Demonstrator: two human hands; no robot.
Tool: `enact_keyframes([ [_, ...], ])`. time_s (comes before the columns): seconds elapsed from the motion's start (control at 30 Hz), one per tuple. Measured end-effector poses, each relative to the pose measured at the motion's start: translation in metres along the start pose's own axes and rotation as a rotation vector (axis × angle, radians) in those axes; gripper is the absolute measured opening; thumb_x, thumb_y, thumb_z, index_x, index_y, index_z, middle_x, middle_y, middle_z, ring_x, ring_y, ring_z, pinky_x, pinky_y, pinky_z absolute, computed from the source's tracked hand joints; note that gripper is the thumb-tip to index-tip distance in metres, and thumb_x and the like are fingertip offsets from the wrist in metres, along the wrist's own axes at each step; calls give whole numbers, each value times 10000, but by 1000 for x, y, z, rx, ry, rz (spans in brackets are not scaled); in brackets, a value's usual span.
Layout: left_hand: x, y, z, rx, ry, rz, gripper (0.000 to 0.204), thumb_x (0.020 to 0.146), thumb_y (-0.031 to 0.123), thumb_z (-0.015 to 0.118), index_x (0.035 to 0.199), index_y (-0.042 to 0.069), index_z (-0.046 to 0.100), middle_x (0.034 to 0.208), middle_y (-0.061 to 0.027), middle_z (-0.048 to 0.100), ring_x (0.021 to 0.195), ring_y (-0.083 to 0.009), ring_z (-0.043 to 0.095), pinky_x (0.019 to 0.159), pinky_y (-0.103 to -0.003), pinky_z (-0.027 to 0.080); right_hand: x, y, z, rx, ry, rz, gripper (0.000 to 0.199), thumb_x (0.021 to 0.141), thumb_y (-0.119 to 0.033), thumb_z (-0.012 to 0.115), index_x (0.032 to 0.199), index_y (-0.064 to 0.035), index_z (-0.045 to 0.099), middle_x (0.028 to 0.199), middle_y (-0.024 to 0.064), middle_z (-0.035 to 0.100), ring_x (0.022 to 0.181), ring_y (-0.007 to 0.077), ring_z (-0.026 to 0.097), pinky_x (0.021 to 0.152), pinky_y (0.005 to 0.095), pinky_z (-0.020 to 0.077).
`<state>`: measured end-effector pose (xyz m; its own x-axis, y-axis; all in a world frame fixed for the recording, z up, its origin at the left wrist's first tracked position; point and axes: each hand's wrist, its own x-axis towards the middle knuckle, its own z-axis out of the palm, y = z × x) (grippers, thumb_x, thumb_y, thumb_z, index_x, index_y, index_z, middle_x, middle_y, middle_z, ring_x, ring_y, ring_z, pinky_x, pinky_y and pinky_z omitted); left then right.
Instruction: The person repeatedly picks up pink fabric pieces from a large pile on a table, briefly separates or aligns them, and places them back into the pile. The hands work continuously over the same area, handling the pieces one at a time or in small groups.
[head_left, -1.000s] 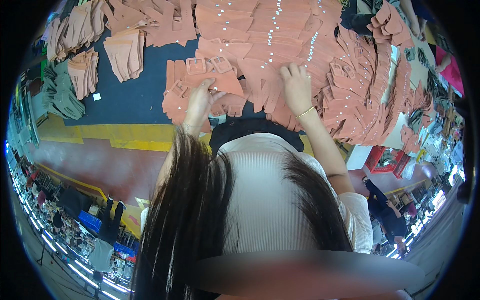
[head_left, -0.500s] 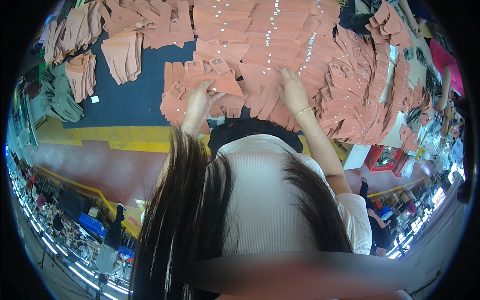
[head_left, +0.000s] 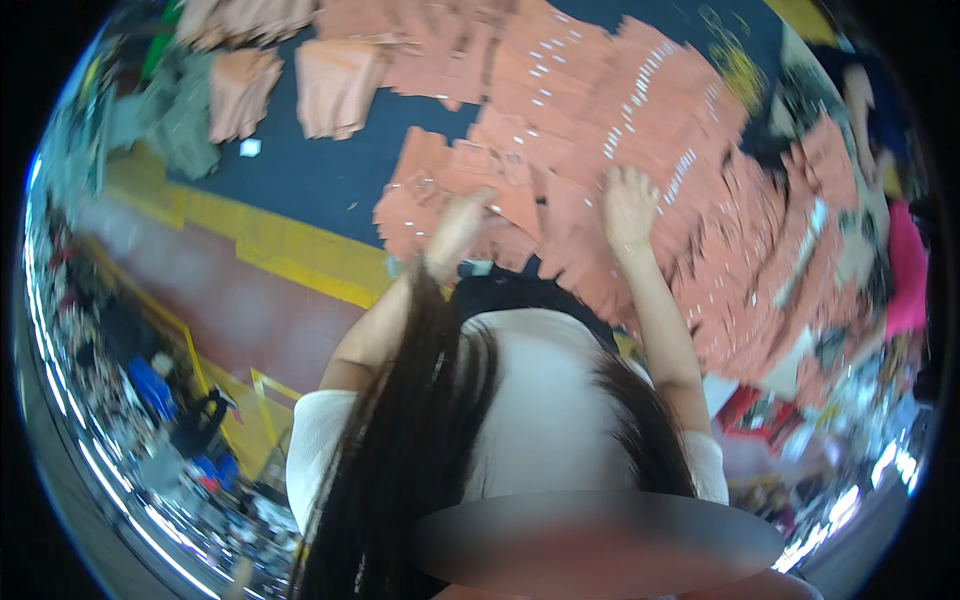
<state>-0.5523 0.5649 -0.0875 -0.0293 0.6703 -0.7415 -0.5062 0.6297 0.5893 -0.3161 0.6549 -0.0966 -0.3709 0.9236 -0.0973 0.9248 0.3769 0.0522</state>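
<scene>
Overlapping rows of salmon-coloured cut pieces (head_left: 560,140), many with small white stickers, cover the dark blue table top (head_left: 350,185). My left hand (head_left: 460,228) is at the smaller pile of buckled pieces (head_left: 425,185) on the near left. Blur hides how its fingers are set and whether they grip a piece. My right hand (head_left: 630,208) lies palm down on the stickered rows to the right, its fingers apart and nothing seen in them. A flat piece with buckles (head_left: 490,165) lies just beyond my left hand.
Bundles of salmon strips (head_left: 335,88) and grey-green pieces (head_left: 180,125) lie at the far left. A white square tag (head_left: 250,147) is near them. Yellow cord (head_left: 735,70) is tangled at the far right. A red crate (head_left: 755,418) stands right of me. Someone in pink (head_left: 907,270) is at the right edge.
The whole view has swung, so the table appears tilted and shifted rightward. My right hand has moved further right over the rows, its fingers now spread. My left hand stays by the buckled pieces.
</scene>
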Motion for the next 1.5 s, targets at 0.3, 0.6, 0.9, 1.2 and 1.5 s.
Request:
enact_keyframes([
  [0.3, -10, 12, 6, -9, 28, 67, 305, 927, 187, 476, 1114, -46, 538, 1093, -129, 581, 970, -218, 594, 822, -377, 526, -10, -5, -29, 208, -205, -99, 119, 822, -88, 495, 875, 1, 554, 879, 195, 616, 783, 378, 637, 658, 462, 513],
  [0.6, -11, -6, -3, -111, -19, 81, 285, 920, 151, 493, 1129, -39, 531, 1088, -128, 589, 980, -229, 599, 847, -397, 519, -39, 12, -117, 403, -27, 51, 165, 765, -45, 574, 930, -43, 585, 843, 144, 604, 754, 301, 632, 645, 388, 505],
  [0.9, -22, 9, 30, -214, -132, 177, 271, 902, 150, 590, 1089, -45, 569, 1062, -106, 617, 967, -199, 612, 837, -339, 521, -30, 8, -158, 2030, 292, 289, 179, 878, -10, 565, 1052, -40, 536, 956, 54, 624, 810, 149, 631, 708, 288, 547],
  [1.2, -61, 4, 19, 80, -274, 266, 280, 881, 211, 584, 1061, -3, 602, 859, -11, 592, 737, -106, 553, 638, -265, 463, -39, -88, -94, 2443, -539, 659, 80, 907, -100, 561, 955, -38, 542, 833, 87, 648, 670, 144, 650, 588, 275, 561],
  [1.5, -41, 34, -7, -168, 161, 123, 450, 892, 415, 585, 1089, 10, 598, 867, -69, 632, 844, -145, 597, 723, -290, 482, -20, -119, -68, 1864, -933, 251, 189, 912, -249, 583, 918, -60, 585, 775, 30, 636, 581, 49, 553, 468, 190, 440],
])
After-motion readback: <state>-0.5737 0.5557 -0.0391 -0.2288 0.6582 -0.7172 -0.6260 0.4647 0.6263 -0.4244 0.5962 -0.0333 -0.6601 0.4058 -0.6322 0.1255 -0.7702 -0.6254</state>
